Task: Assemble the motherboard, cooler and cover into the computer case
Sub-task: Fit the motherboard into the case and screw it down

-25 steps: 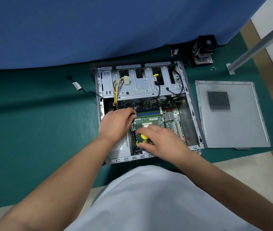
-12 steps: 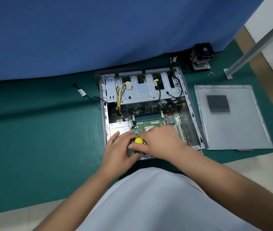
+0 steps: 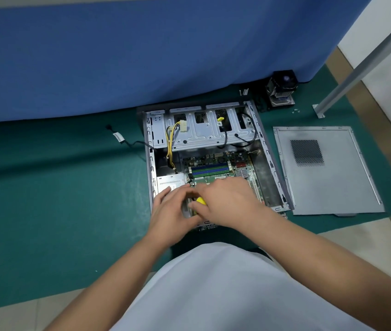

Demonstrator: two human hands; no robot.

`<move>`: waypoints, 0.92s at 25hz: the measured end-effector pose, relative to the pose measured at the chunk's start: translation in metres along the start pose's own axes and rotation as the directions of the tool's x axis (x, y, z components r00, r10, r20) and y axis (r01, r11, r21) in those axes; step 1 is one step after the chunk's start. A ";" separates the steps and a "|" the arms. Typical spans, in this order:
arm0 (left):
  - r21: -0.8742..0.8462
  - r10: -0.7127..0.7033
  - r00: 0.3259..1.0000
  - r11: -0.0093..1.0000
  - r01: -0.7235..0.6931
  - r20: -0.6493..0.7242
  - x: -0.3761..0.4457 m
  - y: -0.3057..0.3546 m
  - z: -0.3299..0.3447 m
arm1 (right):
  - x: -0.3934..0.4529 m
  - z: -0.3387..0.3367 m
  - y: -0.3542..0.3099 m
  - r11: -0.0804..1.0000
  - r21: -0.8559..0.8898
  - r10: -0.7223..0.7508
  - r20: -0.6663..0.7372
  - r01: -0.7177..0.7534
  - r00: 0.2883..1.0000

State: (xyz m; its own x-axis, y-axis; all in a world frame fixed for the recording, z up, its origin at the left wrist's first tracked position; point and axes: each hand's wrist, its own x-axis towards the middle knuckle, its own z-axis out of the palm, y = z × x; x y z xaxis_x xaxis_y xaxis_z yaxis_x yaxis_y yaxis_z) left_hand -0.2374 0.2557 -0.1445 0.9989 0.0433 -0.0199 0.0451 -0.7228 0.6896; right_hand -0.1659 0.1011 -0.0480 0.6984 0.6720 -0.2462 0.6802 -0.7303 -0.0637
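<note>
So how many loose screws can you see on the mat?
3, roughly: tiny loose screws clustered on the green mat just right of the cooler. They're too small to count surely; hands may hide others.

Your computer case [image 3: 270,161] lies open on its side at the centre of the frame, a grey metal shell with its drive cage toward the top. Inside, your motherboard [image 3: 216,172] lies flat in the lower middle of the case, green, with blue memory slots across it; its near part is hidden from you. Your cooler [image 3: 281,91] stands outside the case in the upper right, a black fan on a metal block. Your cover [image 3: 325,173], a flat grey panel with a mesh vent, lies just right of the case.
</note>
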 end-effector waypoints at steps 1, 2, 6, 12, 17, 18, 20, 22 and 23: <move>0.003 -0.022 1.000 1.000 0.023 -0.015 0.001 0.002 0.001 | 0.003 0.002 -0.005 0.998 -0.019 0.062 0.022 -0.062 0.998; 0.004 -0.033 0.999 0.999 0.034 -0.030 0.002 0.003 0.002 | 0.005 0.003 -0.007 0.994 -0.030 0.108 0.045 -0.106 0.993; -0.032 -0.032 0.999 0.999 0.031 -0.013 0.002 -0.002 -0.001 | -0.002 0.001 0.005 0.998 0.013 -0.054 0.025 0.054 0.998; -0.026 -0.022 1.000 0.999 0.022 -0.006 0.002 0.003 0.000 | 0.002 -0.001 -0.005 0.997 0.000 0.083 0.045 -0.083 0.996; -0.043 -0.007 1.000 0.999 0.008 0.013 0.002 -0.002 -0.001 | -0.001 -0.004 0.005 0.997 0.047 -0.064 0.048 0.062 0.997; -0.059 0.013 1.000 0.998 -0.012 0.026 0.001 -0.003 -0.003 | -0.004 -0.006 0.007 0.992 0.079 -0.107 0.051 0.102 0.993; -0.054 0.031 0.999 0.998 -0.029 0.029 0.001 -0.001 -0.003 | -0.003 -0.004 0.004 0.994 0.098 -0.050 0.048 0.045 0.998; -0.024 -0.004 1.000 1.000 0.004 0.009 0.001 0.002 0.000 | 0.003 -0.003 -0.004 0.997 0.040 0.062 0.078 -0.065 0.995; -0.023 -0.020 1.000 1.000 0.020 0.000 0.002 0.002 0.001 | 0.005 -0.002 -0.007 0.996 0.000 0.087 0.095 -0.088 0.992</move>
State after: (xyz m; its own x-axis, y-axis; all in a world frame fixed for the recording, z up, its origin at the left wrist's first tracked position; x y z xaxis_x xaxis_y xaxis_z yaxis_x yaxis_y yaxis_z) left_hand -0.2353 0.2540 -0.1436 0.9978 0.0580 -0.0334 0.0647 -0.7057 0.7055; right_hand -0.1669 0.1099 -0.0473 0.7308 0.5909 -0.3418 0.6164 -0.7863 -0.0414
